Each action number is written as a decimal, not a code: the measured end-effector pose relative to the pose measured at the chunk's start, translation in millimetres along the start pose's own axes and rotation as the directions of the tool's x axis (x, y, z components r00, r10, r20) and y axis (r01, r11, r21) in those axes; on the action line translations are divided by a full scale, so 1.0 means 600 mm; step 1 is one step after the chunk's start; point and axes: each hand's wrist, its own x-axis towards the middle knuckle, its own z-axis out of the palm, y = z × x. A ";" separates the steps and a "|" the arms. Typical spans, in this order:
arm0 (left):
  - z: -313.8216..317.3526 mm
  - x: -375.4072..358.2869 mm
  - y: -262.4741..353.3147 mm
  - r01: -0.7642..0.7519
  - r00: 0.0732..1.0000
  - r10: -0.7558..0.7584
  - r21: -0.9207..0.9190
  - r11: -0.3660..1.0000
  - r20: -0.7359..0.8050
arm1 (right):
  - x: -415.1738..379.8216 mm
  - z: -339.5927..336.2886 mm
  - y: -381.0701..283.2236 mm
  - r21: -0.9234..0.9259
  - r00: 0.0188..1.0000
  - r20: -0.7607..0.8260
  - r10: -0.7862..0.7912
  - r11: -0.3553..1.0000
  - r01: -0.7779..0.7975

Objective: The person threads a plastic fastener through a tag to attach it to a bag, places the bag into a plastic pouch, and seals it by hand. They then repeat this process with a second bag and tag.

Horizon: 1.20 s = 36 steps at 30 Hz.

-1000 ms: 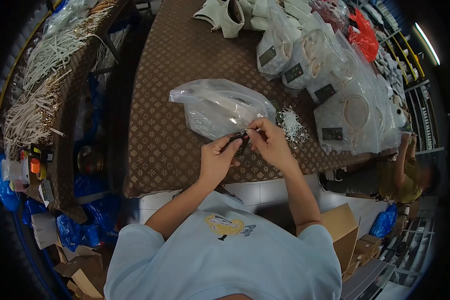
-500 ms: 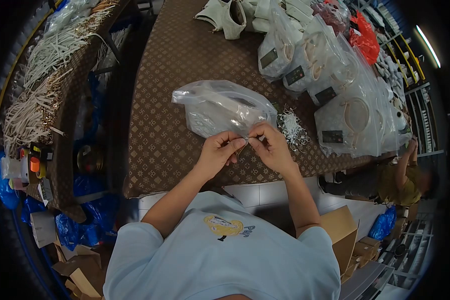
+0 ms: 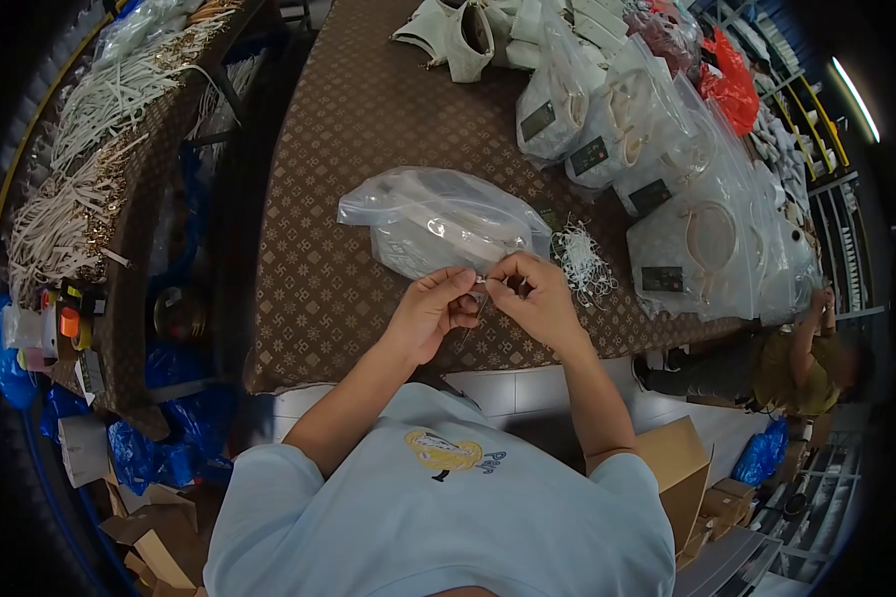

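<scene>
My left hand [image 3: 431, 313] and my right hand [image 3: 533, 300] meet at the near side of a clear plastic bag [image 3: 448, 224]. Both are closed in a pinch, fingertips almost touching, on a thin whitish tag string [image 3: 481, 281]; its ends are too small to follow. The bag lies on the brown patterned table, with a pale item inside that shows only dimly through the plastic. Right of the bag, close to my right hand, is a tangled heap of white tag strings [image 3: 584, 261].
Several clear bags [image 3: 692, 244] with pale handbags and dark tags stand along the table's right side. Unbagged pale bags [image 3: 458, 40] lie at the far end. A left-hand bench carries white straps [image 3: 80, 189]. Cardboard boxes [image 3: 672, 463] stand below. Another person [image 3: 791, 363] is at the right.
My left hand has turned slightly and its fingers have shifted around the string. My right hand stays near the same spot. The bag's upper flap has settled a little lower.
</scene>
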 end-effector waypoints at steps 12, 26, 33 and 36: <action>0.008 -0.001 -0.020 -0.125 0.987 0.136 0.116 0.985 -0.086 | -0.004 0.013 -0.006 -0.073 0.997 -0.082 0.002 0.997 -0.008; 0.004 0.008 0.003 -0.068 0.997 0.069 -0.015 0.998 0.023 | 0.003 -0.008 0.000 0.256 0.994 0.106 -0.014 0.967 -0.014; 0.031 -0.019 0.103 -0.247 0.901 0.393 0.962 0.120 0.183 | 0.006 -0.018 0.039 0.092 0.974 0.037 -0.223 0.971 0.219; 0.020 -0.033 0.146 -0.139 0.836 0.355 0.786 -0.603 0.420 | 0.006 -0.014 0.046 0.469 0.997 -0.082 -0.006 0.882 0.044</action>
